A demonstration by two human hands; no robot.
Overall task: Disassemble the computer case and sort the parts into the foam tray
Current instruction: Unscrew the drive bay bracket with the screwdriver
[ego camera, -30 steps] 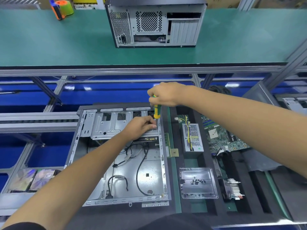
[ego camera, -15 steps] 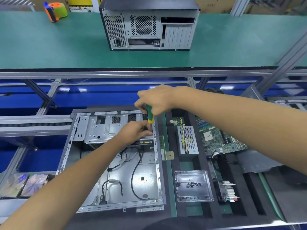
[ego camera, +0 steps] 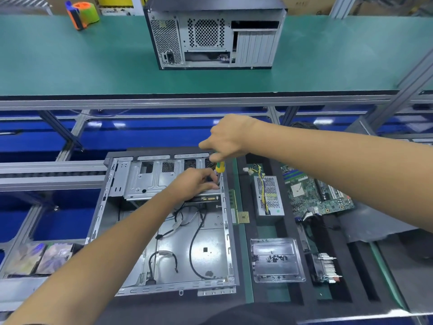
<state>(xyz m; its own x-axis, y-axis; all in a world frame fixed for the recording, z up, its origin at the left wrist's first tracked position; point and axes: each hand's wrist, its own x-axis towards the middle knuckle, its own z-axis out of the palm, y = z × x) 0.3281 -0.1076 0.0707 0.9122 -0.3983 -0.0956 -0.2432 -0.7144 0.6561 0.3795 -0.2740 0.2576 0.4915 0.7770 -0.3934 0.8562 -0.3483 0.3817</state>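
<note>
A long bench topped with a green mat (ego camera: pixel 70 62) ran across the far side, edged in grey aluminium rail (ego camera: pixel 164 99). Beneath it lay glossy blue panels (ego camera: pixel 145 137) — ceiling lights glared off them. Aluminium struts (ego camera: pixel 58 132) crossed diagonally below, and cardboard boxes (ego camera: pixel 302 5) stood behind the bench's far edge.

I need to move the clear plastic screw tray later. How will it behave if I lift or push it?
The clear plastic tray looks thin-walled, so it is probably light and may flex if gripped by one edge. The small screws lie loose in it, so tilting or a quick shove would likely make them slide or spill. Its glossy surface suggests it could be slippery.
</note>
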